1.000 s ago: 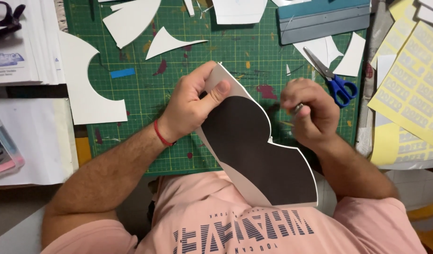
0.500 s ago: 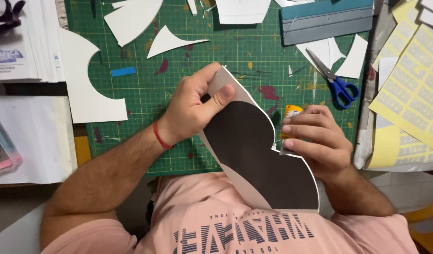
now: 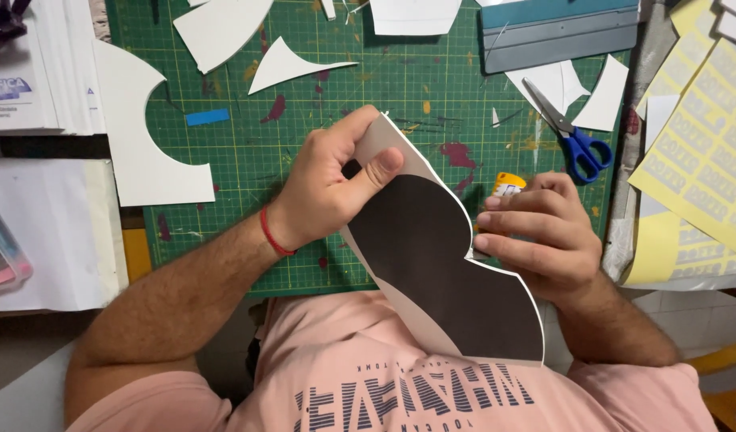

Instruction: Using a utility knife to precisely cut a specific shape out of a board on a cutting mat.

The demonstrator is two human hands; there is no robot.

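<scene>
A curved cut-out sheet, black on its face with a white border and white backing, lies slanted from the green cutting mat down to my chest. My left hand pinches its upper end, thumb on the peeled white corner. My right hand rests against the sheet's right edge, fingers together and pointing left, with a small yellow and white object showing just above the fingers. Whether that hand grips the yellow object cannot be told.
Blue-handled scissors lie on the mat at right among white paper scraps. A large white offcut sits at left, a teal and grey squeegee at top. Yellow sticker sheets lie at right, stacked papers at left.
My right hand came down from a raised fist near the scissors and now lies with fingers extended against the sheet's right edge. The left hand kept its pinch on the top end.
</scene>
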